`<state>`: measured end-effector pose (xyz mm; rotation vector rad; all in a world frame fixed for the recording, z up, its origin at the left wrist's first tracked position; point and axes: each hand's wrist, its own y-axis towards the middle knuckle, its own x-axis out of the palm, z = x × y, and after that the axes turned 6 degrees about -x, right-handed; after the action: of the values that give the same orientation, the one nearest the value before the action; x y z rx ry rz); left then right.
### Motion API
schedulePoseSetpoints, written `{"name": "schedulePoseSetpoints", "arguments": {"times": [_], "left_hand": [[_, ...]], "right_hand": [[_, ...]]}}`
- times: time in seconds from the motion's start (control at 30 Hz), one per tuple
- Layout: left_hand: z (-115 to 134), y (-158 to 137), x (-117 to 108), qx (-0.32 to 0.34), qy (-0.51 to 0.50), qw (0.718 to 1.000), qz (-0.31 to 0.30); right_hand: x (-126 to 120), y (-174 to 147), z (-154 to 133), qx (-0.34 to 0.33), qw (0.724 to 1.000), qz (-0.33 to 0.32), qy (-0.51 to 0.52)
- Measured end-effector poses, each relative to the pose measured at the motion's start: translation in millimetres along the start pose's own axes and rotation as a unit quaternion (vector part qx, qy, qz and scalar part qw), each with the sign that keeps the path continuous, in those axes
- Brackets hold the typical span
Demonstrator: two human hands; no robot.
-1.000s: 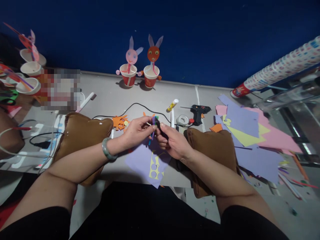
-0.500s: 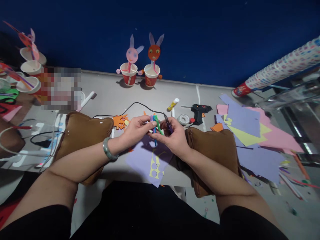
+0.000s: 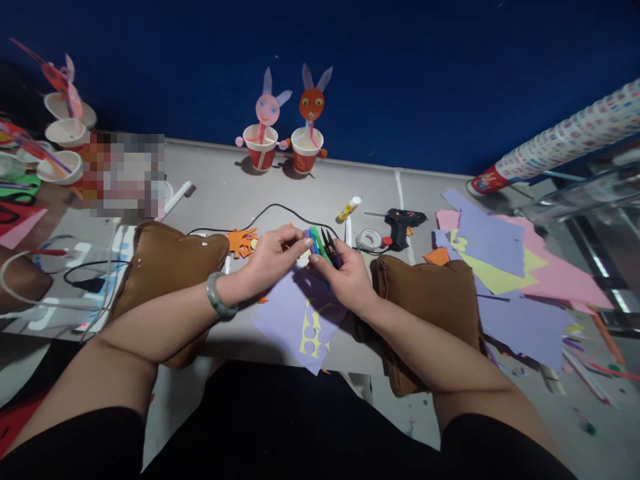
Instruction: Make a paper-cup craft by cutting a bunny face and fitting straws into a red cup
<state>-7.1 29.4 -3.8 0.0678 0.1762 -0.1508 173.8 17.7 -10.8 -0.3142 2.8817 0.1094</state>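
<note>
My left hand point(image 3: 274, 259) pinches a small bundle of purple, blue and green strips that look like pipe cleaners point(image 3: 314, 235). Its wrist wears a green bangle point(image 3: 220, 293). My right hand point(image 3: 353, 279) is closed around dark scissors point(image 3: 327, 241), their blades pointing up and slightly apart beside the green strip. Both hands meet above a purple paper sheet point(image 3: 283, 320), on which lies a yellow paper scrap point(image 3: 309, 333) with round holes. Fingers hide the lower part of the strips and most of the scissor handles.
Two rabbit-faced figures stand in paper cups point(image 3: 261, 157) at the back. A glue stick point(image 3: 349, 209), tape roll point(image 3: 369, 240) and glue gun point(image 3: 400, 227) lie beyond my right hand. Brown cushions point(image 3: 425, 313) flank my arms. Coloured paper point(image 3: 523, 327) is piled right; a power strip point(image 3: 60, 313) sits left.
The scissors have turned in my right hand, so their blades now show upward and apart. The strips have shifted, and their blue lower end is now mostly covered by my right hand.
</note>
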Motion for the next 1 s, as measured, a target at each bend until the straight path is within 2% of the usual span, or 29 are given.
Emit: {"name": "schedulePoseSetpoints", "arguments": {"times": [0.13, 0.3, 0.4, 0.47, 0.57, 0.63, 0.77, 1.0], "left_hand": [[-0.7, 1.9, -2.7, -0.010, 0.011, 1.000, 0.019], [-5.0, 0.1, -2.5, 0.109, 0.116, 0.986, 0.047], [-5.5, 0.4, -3.7, 0.154, 0.121, 0.980, 0.039], [-4.3, 0.9, -5.0, 0.159, 0.112, 0.980, 0.032], [-0.8, 0.8, -6.3, 0.151, 0.103, 0.983, 0.033], [1.9, 0.2, -6.3, 0.138, 0.101, 0.985, 0.036], [5.5, 0.7, -6.0, 0.077, 0.062, 0.994, 0.036], [10.5, 3.4, -7.9, -0.032, -0.095, 0.995, 0.010]], "right_hand": [[1.7, -3.1, 1.1, -0.035, 0.999, 0.013, -0.028], [1.5, -4.6, -0.8, -0.070, 0.997, -0.006, -0.006], [1.2, -3.8, -3.3, -0.056, 0.997, -0.021, 0.040], [1.5, -2.8, -4.9, -0.019, 0.992, -0.041, 0.122], [1.6, -1.7, -7.3, 0.056, 0.961, -0.087, 0.257], [0.6, -1.7, -9.1, 0.090, 0.942, -0.109, 0.305], [-3.2, -2.4, -12.6, 0.125, 0.925, -0.134, 0.331], [-6.1, -0.6, -15.4, 0.153, 0.912, -0.161, 0.344]]}}
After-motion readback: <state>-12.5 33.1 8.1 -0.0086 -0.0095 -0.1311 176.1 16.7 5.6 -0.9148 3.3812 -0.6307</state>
